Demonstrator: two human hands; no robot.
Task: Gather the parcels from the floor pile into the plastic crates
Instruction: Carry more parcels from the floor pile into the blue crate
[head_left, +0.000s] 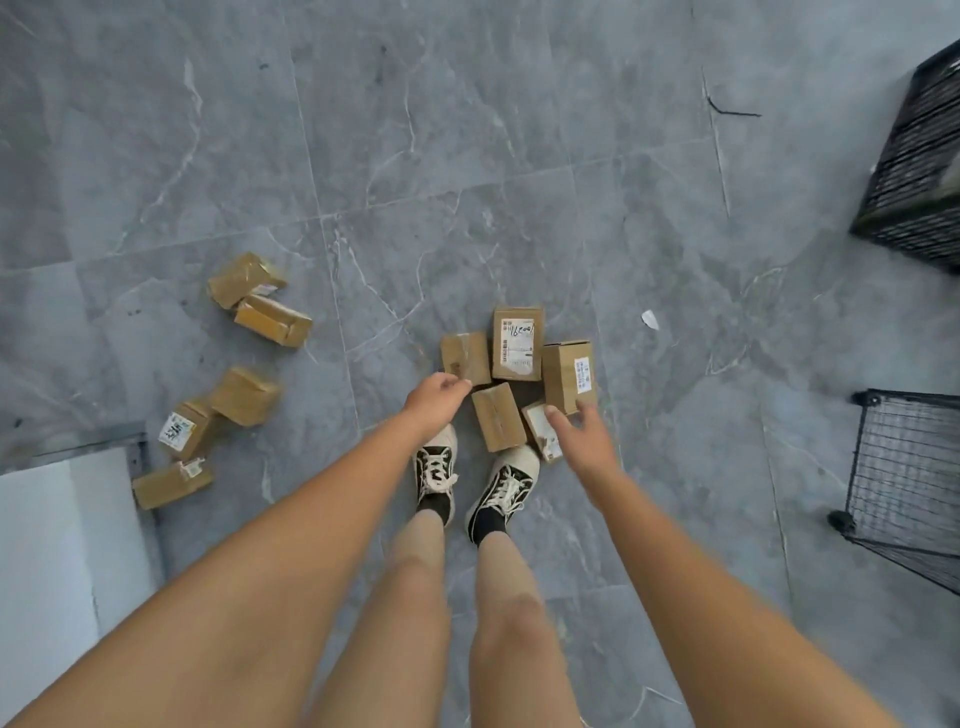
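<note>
Several brown cardboard parcels lie in a cluster on the grey floor just ahead of my shoes. One with a large white label (517, 343) lies at the back, a taller one (568, 375) at the right, a plain one (497, 416) in the middle. My left hand (435, 399) hovers with loosely curled fingers at the near edge of the left parcel (466, 357). Spread open, my right hand (581, 435) hangs over a small labelled parcel (540, 430), with its fingertips by the tall one. Neither hand holds anything. A black plastic crate (917, 176) stands at the far right.
A second group of several parcels (244, 396) lies scattered at the left. A black wire-mesh basket (904, 483) stands at the right, nearer than the crate. A white slab (57, 545) fills the lower left. A paper scrap (649, 319) lies on the tiles.
</note>
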